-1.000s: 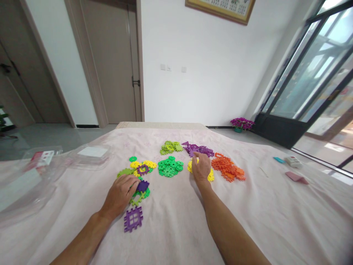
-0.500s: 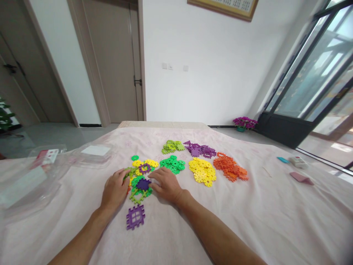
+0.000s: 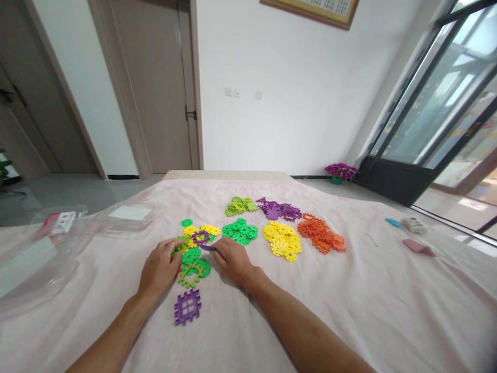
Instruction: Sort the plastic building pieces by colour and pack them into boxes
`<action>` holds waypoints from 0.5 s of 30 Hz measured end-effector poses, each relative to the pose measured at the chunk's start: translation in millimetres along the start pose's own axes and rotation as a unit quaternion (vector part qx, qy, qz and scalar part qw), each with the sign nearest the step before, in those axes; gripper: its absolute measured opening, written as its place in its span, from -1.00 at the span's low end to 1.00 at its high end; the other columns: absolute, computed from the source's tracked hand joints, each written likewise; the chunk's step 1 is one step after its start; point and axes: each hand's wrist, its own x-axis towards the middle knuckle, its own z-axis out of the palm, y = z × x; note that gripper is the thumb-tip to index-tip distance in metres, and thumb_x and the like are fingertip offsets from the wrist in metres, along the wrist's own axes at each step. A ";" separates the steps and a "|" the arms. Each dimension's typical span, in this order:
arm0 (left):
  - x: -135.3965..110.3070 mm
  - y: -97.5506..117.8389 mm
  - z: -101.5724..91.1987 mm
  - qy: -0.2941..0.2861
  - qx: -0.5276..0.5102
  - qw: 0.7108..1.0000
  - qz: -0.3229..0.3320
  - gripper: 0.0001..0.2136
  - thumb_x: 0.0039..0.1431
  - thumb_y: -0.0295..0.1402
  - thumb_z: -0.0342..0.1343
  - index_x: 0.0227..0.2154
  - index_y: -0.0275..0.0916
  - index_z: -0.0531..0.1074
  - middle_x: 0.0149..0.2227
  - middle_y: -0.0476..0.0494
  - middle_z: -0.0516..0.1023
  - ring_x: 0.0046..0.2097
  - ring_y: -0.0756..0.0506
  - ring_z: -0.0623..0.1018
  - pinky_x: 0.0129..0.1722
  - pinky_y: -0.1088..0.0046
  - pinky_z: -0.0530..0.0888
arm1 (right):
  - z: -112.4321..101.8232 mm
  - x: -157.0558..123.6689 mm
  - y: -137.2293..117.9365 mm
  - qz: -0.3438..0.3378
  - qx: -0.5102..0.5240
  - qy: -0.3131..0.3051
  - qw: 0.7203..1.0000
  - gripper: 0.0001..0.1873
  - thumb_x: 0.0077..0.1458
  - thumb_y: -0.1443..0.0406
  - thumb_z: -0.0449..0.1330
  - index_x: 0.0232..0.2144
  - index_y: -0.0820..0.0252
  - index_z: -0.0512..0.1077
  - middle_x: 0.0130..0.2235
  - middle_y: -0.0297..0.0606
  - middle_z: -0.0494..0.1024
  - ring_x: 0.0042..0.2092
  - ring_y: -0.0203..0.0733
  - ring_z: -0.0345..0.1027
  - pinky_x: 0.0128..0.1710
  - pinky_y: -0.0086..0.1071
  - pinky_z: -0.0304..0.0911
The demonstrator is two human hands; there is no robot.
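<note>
In the head view my right hand (image 3: 235, 259) pinches a dark purple building piece (image 3: 208, 247), tilted nearly edge-on above a mixed pile. My left hand (image 3: 158, 267) rests at the pile's left side, fingers curved and apart, touching lime green pieces (image 3: 179, 245). Between the hands lie green notched discs (image 3: 191, 256) and a lime green frame piece (image 3: 190, 276). Yellow discs (image 3: 210, 229) and a purple square frame (image 3: 201, 238) sit at the far side of the pile. Nearer me lies a purple window piece (image 3: 188, 307), flat and apart. Some orange shows under my left hand.
Sorted by colour, heaps of green discs (image 3: 240, 231), yellow discs (image 3: 282, 240), orange pieces (image 3: 321, 234), purple pieces (image 3: 278, 210) and lime pieces (image 3: 239, 205) lie on the pink cloth (image 3: 248, 331). Clear plastic boxes (image 3: 130, 220) stand left. A folded pink cloth (image 3: 418, 247) lies right.
My right hand has lifted the dark purple piece off the green discs and turned it on edge. My left hand stays by the pile. The view has shifted slightly.
</note>
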 end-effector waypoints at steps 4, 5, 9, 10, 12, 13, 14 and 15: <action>-0.1 1.5 -1.8 -0.004 -0.009 1.000 -0.003 -0.66 0.24 -0.24 -0.06 -0.03 -0.18 0.48 0.08 -0.18 0.46 0.05 -0.19 0.48 0.15 0.23 0.36 | -3.2 3.4 26.6 0.133 0.087 0.124 0.980 -0.85 0.20 0.27 0.15 -0.24 0.17 0.50 -0.24 -0.21 0.56 -0.22 -0.19 0.38 -0.16 -0.34 0.26; -0.2 2.0 -2.5 -0.005 -0.012 1.000 -0.005 -0.66 0.23 -0.24 -0.06 -0.03 -0.18 0.48 0.06 -0.19 0.47 0.05 -0.19 0.48 0.15 0.22 0.36 | -6.7 5.0 35.9 0.167 0.118 0.155 0.966 -0.83 0.16 0.26 0.17 -0.22 0.17 0.50 -0.25 -0.23 0.56 -0.24 -0.19 0.39 -0.17 -0.32 0.28; -0.1 2.8 -4.1 -0.003 -0.012 1.000 -0.007 -0.66 0.23 -0.23 -0.06 -0.04 -0.19 0.48 0.04 -0.20 0.47 0.03 -0.20 0.48 0.13 0.21 0.37 | -30.0 12.2 74.9 0.296 0.326 0.300 0.846 -0.74 0.04 0.12 0.21 -0.29 0.17 0.44 -0.43 -0.34 0.48 -0.37 -0.22 0.39 -0.30 -0.32 0.36; 0.0 2.6 -3.9 -0.001 -0.010 1.000 -0.006 -0.66 0.23 -0.24 -0.06 -0.04 -0.19 0.48 0.04 -0.20 0.47 0.03 -0.19 0.49 0.13 0.22 0.37 | -35.8 13.1 83.1 0.308 0.383 0.337 0.803 -0.71 -0.01 0.10 0.23 -0.32 0.17 0.42 -0.45 -0.37 0.45 -0.38 -0.23 0.39 -0.31 -0.33 0.38; -0.1 1.8 -3.0 0.003 -0.008 1.000 -0.003 -0.67 0.23 -0.24 -0.06 -0.04 -0.18 0.48 0.03 -0.20 0.48 0.03 -0.19 0.49 0.13 0.23 0.38 | -42.6 12.8 94.8 0.317 0.455 0.379 0.740 -0.68 -0.13 0.12 0.30 -0.36 0.17 0.37 -0.47 -0.40 0.42 -0.39 -0.26 0.39 -0.31 -0.35 0.39; -0.3 1.3 -2.3 0.004 -0.006 1.000 -0.002 -0.66 0.23 -0.24 -0.06 -0.04 -0.19 0.48 0.04 -0.20 0.48 0.04 -0.19 0.49 0.13 0.23 0.38 | -43.0 11.8 98.0 0.319 0.473 0.384 0.726 -0.67 -0.18 0.16 0.33 -0.36 0.17 0.36 -0.45 -0.40 0.43 -0.39 -0.27 0.40 -0.31 -0.35 0.40; -0.6 1.0 -1.6 0.004 -0.002 1.000 -0.002 -0.66 0.23 -0.24 -0.06 -0.04 -0.19 0.48 0.04 -0.21 0.48 0.05 -0.19 0.49 0.13 0.23 0.38 | -41.2 10.6 99.2 0.317 0.484 0.379 0.723 -0.66 -0.21 0.20 0.33 -0.34 0.18 0.37 -0.43 -0.37 0.45 -0.38 -0.27 0.41 -0.31 -0.35 0.40; -1.0 0.7 -1.0 0.004 0.003 1.000 -0.005 -0.65 0.23 -0.23 -0.06 -0.02 -0.19 0.48 0.06 -0.22 0.47 0.07 -0.20 0.48 0.12 0.22 0.38 | -37.5 9.4 98.7 0.314 0.490 0.367 0.726 -0.65 -0.22 0.23 0.33 -0.31 0.19 0.38 -0.39 -0.33 0.48 -0.38 -0.26 0.42 -0.32 -0.34 0.41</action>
